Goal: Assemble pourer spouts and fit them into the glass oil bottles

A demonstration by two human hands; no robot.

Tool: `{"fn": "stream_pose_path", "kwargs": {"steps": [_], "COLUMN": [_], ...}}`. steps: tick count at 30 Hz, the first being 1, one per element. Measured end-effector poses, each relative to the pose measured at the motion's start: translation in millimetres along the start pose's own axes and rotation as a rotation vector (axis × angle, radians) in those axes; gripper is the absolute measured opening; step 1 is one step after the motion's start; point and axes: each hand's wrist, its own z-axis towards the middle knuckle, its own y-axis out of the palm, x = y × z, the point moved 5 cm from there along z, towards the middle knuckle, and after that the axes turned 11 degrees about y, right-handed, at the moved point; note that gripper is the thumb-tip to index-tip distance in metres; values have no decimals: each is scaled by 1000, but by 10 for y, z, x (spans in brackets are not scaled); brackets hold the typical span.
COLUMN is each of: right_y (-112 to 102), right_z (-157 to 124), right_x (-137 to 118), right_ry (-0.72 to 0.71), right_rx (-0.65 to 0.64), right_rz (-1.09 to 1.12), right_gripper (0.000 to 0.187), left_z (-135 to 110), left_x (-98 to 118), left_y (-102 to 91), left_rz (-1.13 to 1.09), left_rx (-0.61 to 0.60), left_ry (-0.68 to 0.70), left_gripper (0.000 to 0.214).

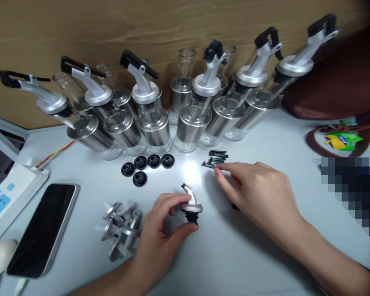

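Two bare hands meet over a white table (89,168): the left hand (160,224) pinches a metal pourer spout (191,202) upright at centre, while the right hand (259,191), fingers (223,169) narrowed, touches a pile of black levers (216,158), grip unclear.

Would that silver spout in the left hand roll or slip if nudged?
Likely light: the left hand pinches the spout with little effort. Its round collar suggests it would roll in a curve once on its side. The shiny metal looks slippery; the black stopper under it may grip better.
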Motion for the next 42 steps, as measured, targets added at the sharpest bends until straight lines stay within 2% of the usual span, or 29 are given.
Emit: {"fn": "stream_pose_path", "kwargs": {"steps": [5, 9, 18, 21, 24, 28, 34, 42], "right_y": [67, 77, 172, 141, 60, -27, -50, -56], "right_z": [27, 60, 56, 31, -13, -87, -129, -119], "right_x": [49, 87, 124, 72, -40, -167, -204, -232], "right_ry": [44, 93, 217, 164, 36, -73, -85, -91], "right_rx": [-94, -117, -259, -213, -160, -196, -247, -317], "right_rz": [-175, -240, -223, -83, 249, 595, 708, 788], "right_gripper": [21, 23, 7, 4, 4, 11, 11, 12], "left_z": [45, 29, 7, 3, -7, -17, -7, -8], "left_x": [62, 46, 8, -19, -26, -30, -4, 28], "left_y": [21, 7, -17, 1, 44, 40, 21, 4], "left_rz": [50, 44, 141, 63, -33, -68, 10, 108], "left_rx": [-60, -31, -51, -81, -131, -96, -109, -97], "left_ry": [73, 62, 17, 1, 17, 31, 72, 116], "left_gripper": [29, 34, 25, 28, 33, 42, 33, 32]}}
